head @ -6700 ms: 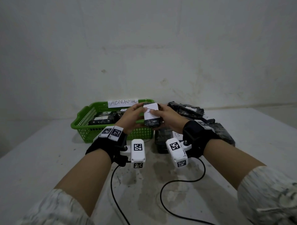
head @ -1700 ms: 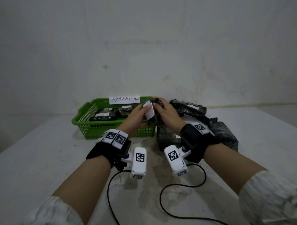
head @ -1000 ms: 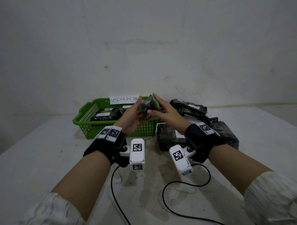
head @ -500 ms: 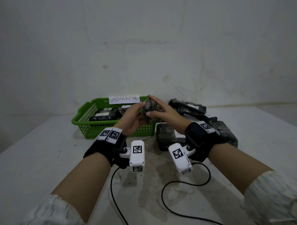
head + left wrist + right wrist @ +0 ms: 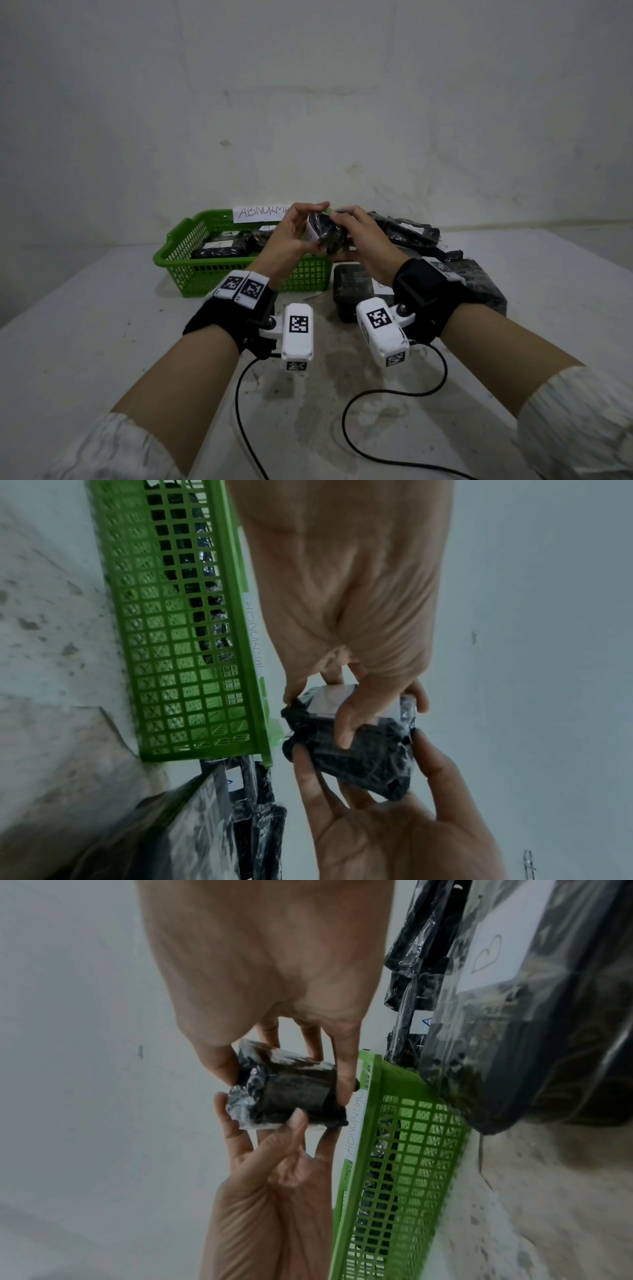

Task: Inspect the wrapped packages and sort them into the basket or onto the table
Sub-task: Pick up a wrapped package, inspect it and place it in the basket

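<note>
A small black wrapped package (image 5: 325, 234) with a white label on one face is held in the air between both hands, just above the front right corner of the green basket (image 5: 191, 246). My left hand (image 5: 289, 240) pinches its label end between thumb and fingers; the left wrist view shows the thumb lying across the package (image 5: 363, 753). My right hand (image 5: 363, 236) grips the other end, thumb on one side and fingers on the other, as the right wrist view shows on the package (image 5: 291, 1093). The label's writing is hidden.
The basket (image 5: 178, 642) carries an "ABNORMAL" paper sign (image 5: 262, 213) and holds several black packages. To its right, a pile of black wrapped packages (image 5: 479, 284) lies on the white table (image 5: 102, 325). Wrist-camera cables (image 5: 346, 428) trail across the near table.
The package has been turned between both hands: its white label faced me at first and now faces left, towards the left palm. Both hands stay over the basket's right corner.
</note>
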The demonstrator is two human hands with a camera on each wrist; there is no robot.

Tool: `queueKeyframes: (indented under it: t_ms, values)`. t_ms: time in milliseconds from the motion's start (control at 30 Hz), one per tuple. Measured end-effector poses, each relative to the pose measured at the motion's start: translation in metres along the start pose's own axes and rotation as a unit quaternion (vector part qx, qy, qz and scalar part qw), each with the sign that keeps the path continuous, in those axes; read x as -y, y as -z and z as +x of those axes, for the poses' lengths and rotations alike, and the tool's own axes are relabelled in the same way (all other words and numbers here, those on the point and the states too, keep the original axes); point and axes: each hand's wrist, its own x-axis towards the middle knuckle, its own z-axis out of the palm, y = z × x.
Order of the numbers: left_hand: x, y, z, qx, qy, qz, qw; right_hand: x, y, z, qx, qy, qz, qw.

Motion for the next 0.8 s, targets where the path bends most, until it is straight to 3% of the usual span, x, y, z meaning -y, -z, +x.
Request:
queueKeyframes:
  t_ms: [167, 333, 533, 700, 800]
  values:
    - [-0.002, 0.001, -0.003, 0.004, 0.005, -0.027, 1.0, 0.0, -0.001, -0.001, -0.005, 0.033, 0.012, 0.999]
    - [-0.005, 0.0, -0.005, -0.013, 0.032, 0.008, 0.999, 0.001, -0.001, 0.0, 0.004, 0.02, -0.004, 1.0]
    - [-0.017, -0.005, -0.006, 0.003, 0.11, -0.04, 0.993, -0.001, -0.002, 0.001, -0.027, -0.007, -0.054, 0.998]
    - [-0.019, -0.004, 0.0, -0.12, 0.138, -0.138, 0.973, 0.001, 0.001, -0.001, -0.009, -0.019, -0.09, 0.996]
    - [-0.017, 0.002, 0.005, -0.158, 0.174, -0.163, 0.958, 0.001, 0.001, 0.0, 0.023, -0.008, -0.124, 0.992]
